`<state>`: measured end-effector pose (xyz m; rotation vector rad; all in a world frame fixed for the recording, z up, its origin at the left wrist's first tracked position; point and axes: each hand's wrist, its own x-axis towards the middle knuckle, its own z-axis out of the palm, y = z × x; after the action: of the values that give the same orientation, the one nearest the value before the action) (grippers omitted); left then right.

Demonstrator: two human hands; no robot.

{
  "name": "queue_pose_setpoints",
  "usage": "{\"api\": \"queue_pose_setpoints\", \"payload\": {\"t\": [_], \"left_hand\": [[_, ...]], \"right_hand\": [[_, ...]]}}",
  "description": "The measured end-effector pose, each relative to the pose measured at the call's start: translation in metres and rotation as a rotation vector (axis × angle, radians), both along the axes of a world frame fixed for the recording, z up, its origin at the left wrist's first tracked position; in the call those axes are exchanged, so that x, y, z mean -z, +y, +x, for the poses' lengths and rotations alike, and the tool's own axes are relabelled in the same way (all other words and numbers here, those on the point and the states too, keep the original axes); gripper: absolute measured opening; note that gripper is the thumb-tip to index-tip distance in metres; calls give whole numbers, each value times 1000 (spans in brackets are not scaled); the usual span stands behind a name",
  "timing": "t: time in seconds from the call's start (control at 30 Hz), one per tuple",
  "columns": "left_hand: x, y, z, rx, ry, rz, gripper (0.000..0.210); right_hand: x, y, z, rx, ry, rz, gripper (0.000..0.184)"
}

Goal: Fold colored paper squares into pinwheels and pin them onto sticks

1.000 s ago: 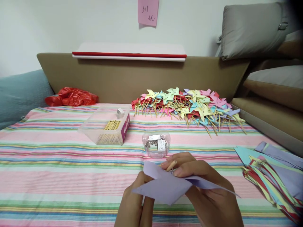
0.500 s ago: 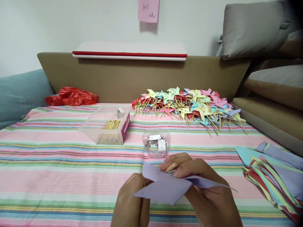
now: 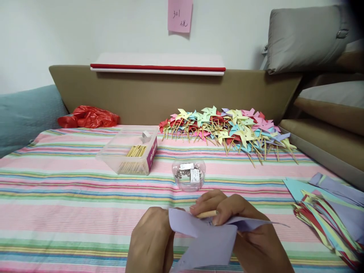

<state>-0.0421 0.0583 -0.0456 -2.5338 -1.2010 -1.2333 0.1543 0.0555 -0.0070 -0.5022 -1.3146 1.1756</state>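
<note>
A purple paper pinwheel (image 3: pixel 207 242) with curled blades is between my hands at the front. Across its back edge lies a thin wooden stick (image 3: pixel 207 214), its tip by my right thumb. My right hand (image 3: pixel 241 220) is closed on the pinwheel, thumb near its centre and fingers over the far side. My left hand (image 3: pixel 150 235) is curled shut at the left blade, where the stick leads toward it; the paper partly covers its fingertips. Just beyond stands a clear plastic tub (image 3: pixel 188 185) with small metal pins and white labels.
A clear box (image 3: pixel 110 155) of wooden sticks (image 3: pixel 136 151) stands left of the tub. Finished pinwheels (image 3: pixel 241 129) are heaped at the back. Coloured paper sheets (image 3: pixel 321 212) lie at right. A red plastic bag (image 3: pixel 91 116) sits back left; cushions (image 3: pixel 327 113) flank the striped cloth (image 3: pixel 71 216).
The pinwheel has tilted, its front blade dropping toward me. The stick now lies flatter, pointing right. My left hand has shifted slightly left, and the camera view has tipped a little.
</note>
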Motion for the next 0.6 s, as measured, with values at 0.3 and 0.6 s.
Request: {"api": "queue_pose_setpoints", "payload": {"t": [0.3,0.6], "left_hand": [[0,0,-3,11,50,51,37],[-10,-1,6,16,-12,52,27]], "right_hand": [[5,0,-2,-30,61,-100,7],[3,-3,-6,14,46,-30,11]]}}
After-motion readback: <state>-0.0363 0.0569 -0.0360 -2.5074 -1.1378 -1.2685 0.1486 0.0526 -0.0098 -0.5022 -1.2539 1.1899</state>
